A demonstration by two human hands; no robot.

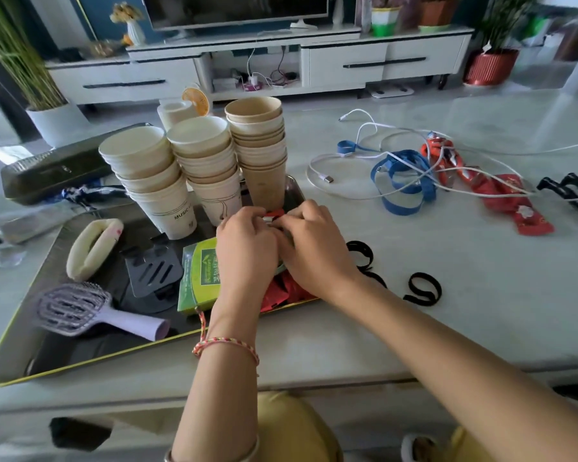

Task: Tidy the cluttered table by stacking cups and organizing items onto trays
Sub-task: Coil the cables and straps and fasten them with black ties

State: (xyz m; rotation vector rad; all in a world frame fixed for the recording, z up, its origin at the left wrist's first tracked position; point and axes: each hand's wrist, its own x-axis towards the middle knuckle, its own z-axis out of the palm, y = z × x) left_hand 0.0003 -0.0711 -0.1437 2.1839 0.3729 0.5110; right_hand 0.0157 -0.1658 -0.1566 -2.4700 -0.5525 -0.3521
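We see left hand (pixel 246 243) and right hand (pixel 314 241) pressed together, fingers curled, both pinching a small red item (pixel 275 215) over the tray (pixel 80 348), right side. Three cup stacks (pixel 207 168) stand at tray's far end. Green packet (pixel 197 278) and lilac hairbrush (pixel 80 310) lie on tray. Blue lanyard (pixel 404 185) lies off tray, to its right.

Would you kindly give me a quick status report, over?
Left hand and right hand together, pinching small red item over black tray. Paper cup stacks close behind. White cable, blue lanyard loose on table.
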